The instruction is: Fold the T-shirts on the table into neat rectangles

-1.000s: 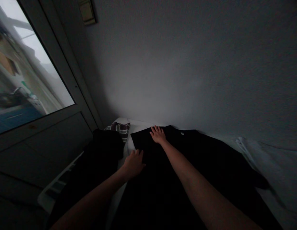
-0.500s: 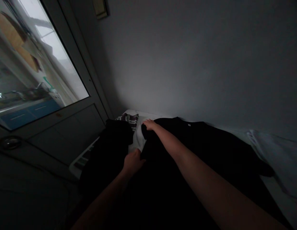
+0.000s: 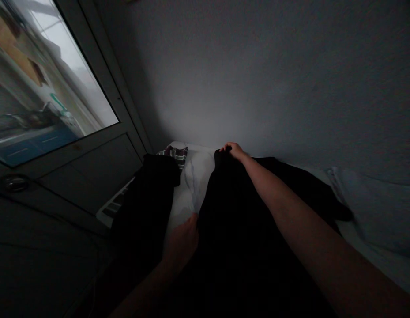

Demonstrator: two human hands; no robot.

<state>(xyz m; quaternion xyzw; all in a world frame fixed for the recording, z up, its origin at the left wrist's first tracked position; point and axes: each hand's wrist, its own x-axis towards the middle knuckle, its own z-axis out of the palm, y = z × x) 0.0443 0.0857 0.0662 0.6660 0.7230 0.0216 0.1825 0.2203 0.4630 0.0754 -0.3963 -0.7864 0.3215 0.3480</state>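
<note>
A black short-sleeved shirt (image 3: 238, 212) lies spread on a white surface, its folds mostly lost in the dark. My right hand (image 3: 236, 151) pinches its far edge close to the wall. Lower and nearer to me, my left hand (image 3: 183, 238) is closed on the shirt's left edge. Between the two hands that edge runs as a slanting line, with pale cloth (image 3: 191, 181) showing beside it. To the left lies another dark cloth piece (image 3: 152, 198), apart from my left hand at its top.
Behind the far edge rises a grey wall (image 3: 257, 79). At the left stands a door (image 3: 88, 163) with a glass pane and a round handle (image 3: 14, 182). Striped fabric (image 3: 176, 154) shows at the far left corner. Light cloth (image 3: 373, 207) lies at the right.
My right hand has moved right with the shirt's far edge, folding it inward and covering the neck label. More pale cloth shows at left. My left hand has come slightly nearer. The view has shifted.
</note>
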